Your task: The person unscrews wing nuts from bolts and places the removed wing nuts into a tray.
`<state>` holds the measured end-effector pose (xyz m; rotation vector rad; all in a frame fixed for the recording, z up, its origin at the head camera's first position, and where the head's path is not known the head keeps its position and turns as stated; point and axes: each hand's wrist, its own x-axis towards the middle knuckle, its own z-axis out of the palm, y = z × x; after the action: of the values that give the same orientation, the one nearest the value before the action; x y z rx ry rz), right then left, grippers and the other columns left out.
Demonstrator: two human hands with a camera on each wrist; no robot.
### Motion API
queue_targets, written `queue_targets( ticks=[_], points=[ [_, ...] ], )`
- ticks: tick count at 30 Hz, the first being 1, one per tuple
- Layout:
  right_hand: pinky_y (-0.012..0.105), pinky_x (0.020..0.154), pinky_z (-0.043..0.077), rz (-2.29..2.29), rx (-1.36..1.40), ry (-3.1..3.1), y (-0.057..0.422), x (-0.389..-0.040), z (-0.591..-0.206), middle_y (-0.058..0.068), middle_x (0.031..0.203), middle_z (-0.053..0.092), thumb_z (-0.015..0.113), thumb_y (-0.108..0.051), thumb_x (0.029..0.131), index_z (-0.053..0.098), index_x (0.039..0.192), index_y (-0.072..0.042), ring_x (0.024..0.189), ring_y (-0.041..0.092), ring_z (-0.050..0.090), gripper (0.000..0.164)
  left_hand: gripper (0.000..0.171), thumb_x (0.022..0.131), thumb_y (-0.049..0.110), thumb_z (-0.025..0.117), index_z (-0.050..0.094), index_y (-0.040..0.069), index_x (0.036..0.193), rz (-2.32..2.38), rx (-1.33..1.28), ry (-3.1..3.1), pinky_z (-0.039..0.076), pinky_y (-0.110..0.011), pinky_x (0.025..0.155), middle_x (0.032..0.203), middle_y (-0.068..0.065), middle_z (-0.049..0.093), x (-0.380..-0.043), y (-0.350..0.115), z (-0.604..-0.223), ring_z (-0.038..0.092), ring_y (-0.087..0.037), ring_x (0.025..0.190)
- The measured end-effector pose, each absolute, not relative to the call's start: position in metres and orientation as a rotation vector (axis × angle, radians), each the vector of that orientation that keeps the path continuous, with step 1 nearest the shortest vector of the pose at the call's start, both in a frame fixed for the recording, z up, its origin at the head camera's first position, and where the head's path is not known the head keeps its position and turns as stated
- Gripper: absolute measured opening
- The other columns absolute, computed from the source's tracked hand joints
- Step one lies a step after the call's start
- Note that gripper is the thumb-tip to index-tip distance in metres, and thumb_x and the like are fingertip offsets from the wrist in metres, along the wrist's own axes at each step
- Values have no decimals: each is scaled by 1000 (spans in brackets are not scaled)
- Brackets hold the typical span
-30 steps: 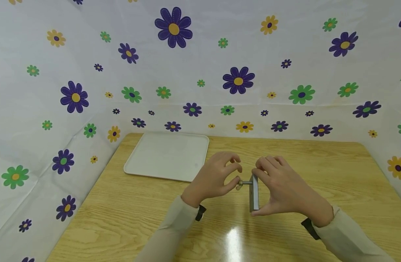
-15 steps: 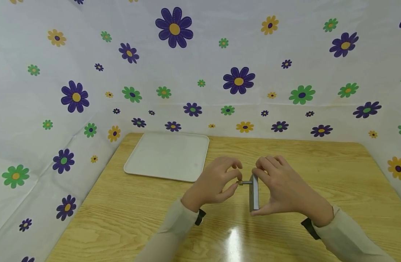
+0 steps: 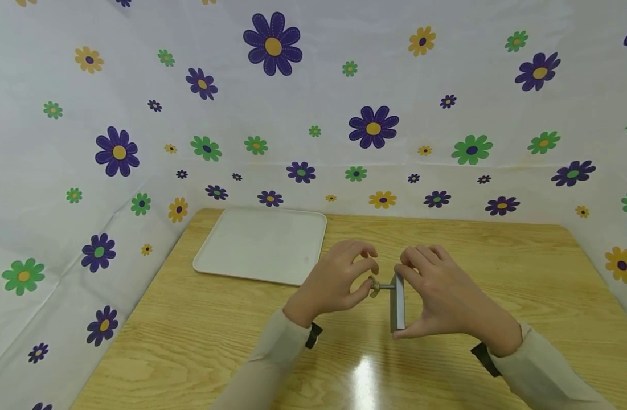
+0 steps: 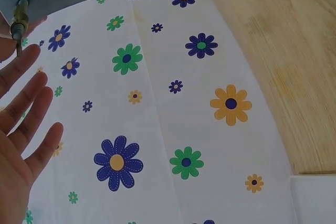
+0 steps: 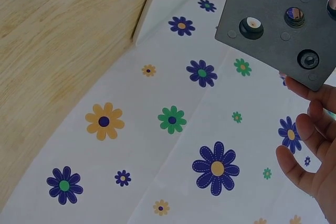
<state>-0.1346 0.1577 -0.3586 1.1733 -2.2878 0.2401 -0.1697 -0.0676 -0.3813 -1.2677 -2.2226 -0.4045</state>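
My right hand (image 3: 441, 290) grips a grey metal plate (image 3: 399, 307) on edge above the table, fingers over its top edge and thumb under the bottom one. A bolt (image 3: 387, 286) sticks out of the plate's left face, with a brass wing nut (image 3: 375, 287) near its free end. My left hand (image 3: 334, 279) pinches at that wing nut with thumb and index finger, the other fingers bent loosely above. Seen from the right wrist, the plate's other face (image 5: 273, 3) has several round holes, and a socket bolt head (image 5: 308, 59) sits in one near the corner.
A white tray (image 3: 262, 242) lies at the back left of the wooden table (image 3: 190, 341). Flower-printed white cloth (image 3: 313, 91) hangs behind the table and along its sides.
The wing nut has turned on the bolt, its wings standing at different angles. My left fingers have shifted slightly around it, while the right hand and plate keep their place.
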Motion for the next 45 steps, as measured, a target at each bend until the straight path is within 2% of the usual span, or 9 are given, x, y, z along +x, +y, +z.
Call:
queue_targets(
  ticks=[9, 15, 21, 28, 39, 45],
  points=[
    [39, 75, 39, 241, 1169, -2296, 158, -135, -360, 2, 89, 47, 59, -88, 50, 60, 91, -8, 82, 19, 45, 90, 8, 82, 19, 64, 62, 16, 89, -413, -1262, -2204, 47, -31, 90, 106, -2, 59, -168, -70, -381, 56, -15, 93],
    [39, 74, 39, 247, 1171, -2282, 157, -136, -360, 3, 89, 47, 58, -88, 51, 60, 91, -8, 82, 19, 45, 90, 16, 80, 30, 67, 60, 18, 86, -385, -1297, -2166, 47, -31, 90, 106, -2, 59, -165, -71, -380, 56, -16, 93],
    [39, 74, 39, 258, 1170, -2289, 157, -136, -361, 2, 89, 47, 61, -87, 50, 60, 91, -8, 82, 19, 46, 89, 19, 80, 36, 67, 60, 19, 86, -361, -1309, -2219, 45, -33, 94, 107, -1, 59, -163, -70, -384, 56, -16, 98],
    [38, 73, 37, 253, 1173, -2292, 157, -136, -361, 2, 89, 46, 63, -86, 48, 60, 90, -8, 81, 19, 44, 88, 17, 81, 33, 67, 62, 19, 88, -331, -1286, -2229, 45, -33, 94, 106, 0, 60, -166, -69, -381, 56, -17, 98],
    [40, 74, 39, 245, 1188, -2277, 158, -136, -361, 3, 90, 46, 59, -87, 52, 59, 91, -9, 82, 18, 44, 88, 13, 83, 28, 67, 63, 18, 89, -317, -1255, -2231, 46, -33, 93, 107, -1, 60, -170, -70, -375, 57, -17, 99],
    [39, 73, 38, 242, 1181, -2291, 158, -135, -361, 2, 89, 46, 61, -87, 50, 59, 91, -9, 81, 17, 44, 88, 16, 80, 29, 69, 62, 17, 87, -322, -1289, -2149, 46, -32, 92, 105, -2, 60, -167, -71, -375, 56, -17, 96]
  ],
)
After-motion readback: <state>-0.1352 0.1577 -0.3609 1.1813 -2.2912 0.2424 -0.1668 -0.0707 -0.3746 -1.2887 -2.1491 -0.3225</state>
